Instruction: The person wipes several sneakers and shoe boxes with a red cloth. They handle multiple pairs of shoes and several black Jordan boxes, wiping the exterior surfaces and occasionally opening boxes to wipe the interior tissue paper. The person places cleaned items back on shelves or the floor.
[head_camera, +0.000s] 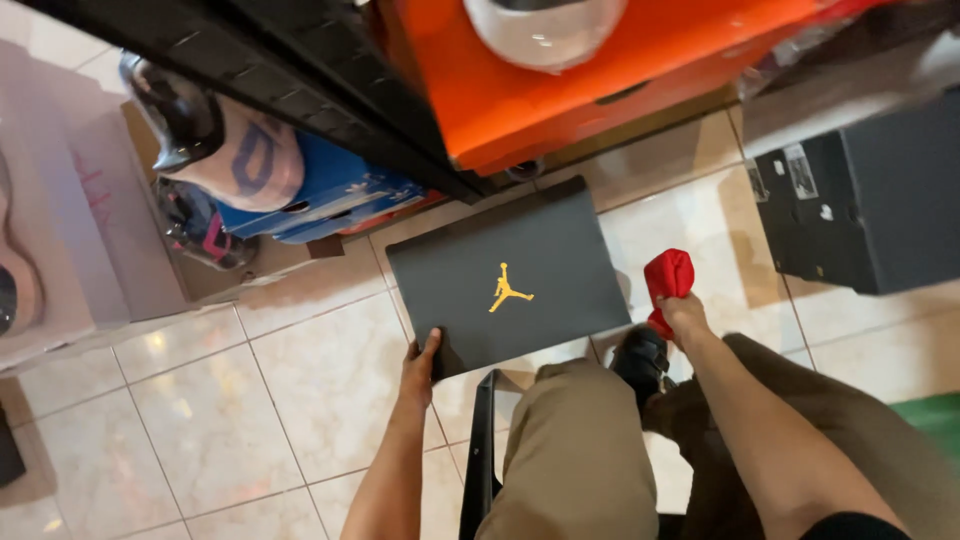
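Head view: box lid (515, 275) flat, long axis left-right.

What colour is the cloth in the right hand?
Red; the cloth shows best in the head view, bunched in the right hand.

Dark grey box lid (520, 270) with yellow figure, red cloth (668, 275), orange box (600, 90).

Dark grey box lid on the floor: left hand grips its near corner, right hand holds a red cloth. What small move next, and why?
Probably bring the red cloth in the right hand across onto the dark grey box lid. The left hand already pinches the lid's near corner, steadying it on the tiled floor, while the cloth hangs just off its right edge, not touching.
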